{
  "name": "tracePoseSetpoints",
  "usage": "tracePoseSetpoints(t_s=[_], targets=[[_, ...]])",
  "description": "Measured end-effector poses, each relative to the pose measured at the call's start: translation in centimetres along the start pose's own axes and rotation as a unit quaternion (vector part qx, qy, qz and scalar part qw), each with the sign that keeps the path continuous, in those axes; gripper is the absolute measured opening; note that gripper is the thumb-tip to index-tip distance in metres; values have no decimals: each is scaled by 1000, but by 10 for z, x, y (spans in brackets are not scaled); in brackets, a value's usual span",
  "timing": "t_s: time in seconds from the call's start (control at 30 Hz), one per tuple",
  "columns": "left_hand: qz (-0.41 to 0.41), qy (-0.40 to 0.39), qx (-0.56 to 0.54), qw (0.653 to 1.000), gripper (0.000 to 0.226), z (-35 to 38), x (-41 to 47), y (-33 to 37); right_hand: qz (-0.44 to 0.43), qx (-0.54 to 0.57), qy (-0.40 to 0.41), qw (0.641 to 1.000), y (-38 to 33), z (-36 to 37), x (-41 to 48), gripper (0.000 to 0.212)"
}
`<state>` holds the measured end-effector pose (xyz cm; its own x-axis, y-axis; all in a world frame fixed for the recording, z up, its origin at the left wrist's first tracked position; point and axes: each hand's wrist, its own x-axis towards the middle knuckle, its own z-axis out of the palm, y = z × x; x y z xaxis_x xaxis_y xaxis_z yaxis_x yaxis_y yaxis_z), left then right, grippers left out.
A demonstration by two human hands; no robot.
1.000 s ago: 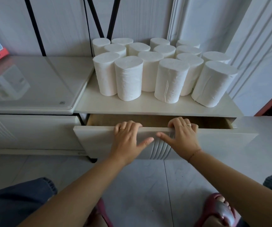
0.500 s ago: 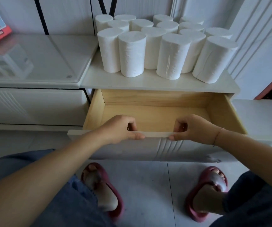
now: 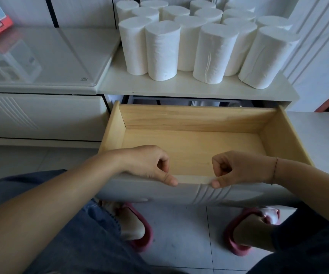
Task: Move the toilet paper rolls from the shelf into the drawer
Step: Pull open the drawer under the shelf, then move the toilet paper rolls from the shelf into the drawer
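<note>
The left hand [image 3: 147, 165] and right hand [image 3: 238, 169] each grasp the top front edge of the drawer [image 3: 197, 119], fingers curled inside and thumbs on its white outer face. The drawer is pulled out, showing its wooden inside. The toilet paper rolls [image 3: 162, 50] stand upright, clustered on the shelf [image 3: 179, 87] just above it.

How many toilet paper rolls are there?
15 rolls, all upright on the shelf: six in front, one at the right, eight behind in two rows. Others may be hidden.
</note>
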<state>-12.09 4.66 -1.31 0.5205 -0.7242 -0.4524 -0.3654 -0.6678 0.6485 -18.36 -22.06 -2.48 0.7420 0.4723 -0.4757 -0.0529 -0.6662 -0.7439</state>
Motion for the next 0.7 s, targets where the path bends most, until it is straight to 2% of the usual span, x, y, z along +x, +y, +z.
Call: tracePoseSetpoints(t_s=[0.13,0.23,0.27,0.33,0.4,0.47,0.6,0.7], targets=[[2,-15,-10,1000,38,0,2,-3,2,40,-49,998,0,-3,2,32],[-1,-28,-25,999,37,-3,3,-6,14,24,-41,999,-9,-11,6,46],[-1,-17,-35,999,39,-6,3,-8,11,-5,5,1000,-12,-17,10,55],[-3,53,-53,997,47,-15,4,-14,0,-38,170,985,-18,-34,23,68],[-3,170,-41,985,59,-27,5,-26,-27,14,341,939,-25,-58,39,75],[-16,278,-25,960,69,-40,7,-43,-64,30,457,886,-30,-87,56,82],[-55,372,14,926,75,-55,12,-75,-86,-18,576,813,-40,-135,87,95],[-75,387,34,918,78,-58,16,-96,-91,-8,612,785,-42,-158,103,92]])
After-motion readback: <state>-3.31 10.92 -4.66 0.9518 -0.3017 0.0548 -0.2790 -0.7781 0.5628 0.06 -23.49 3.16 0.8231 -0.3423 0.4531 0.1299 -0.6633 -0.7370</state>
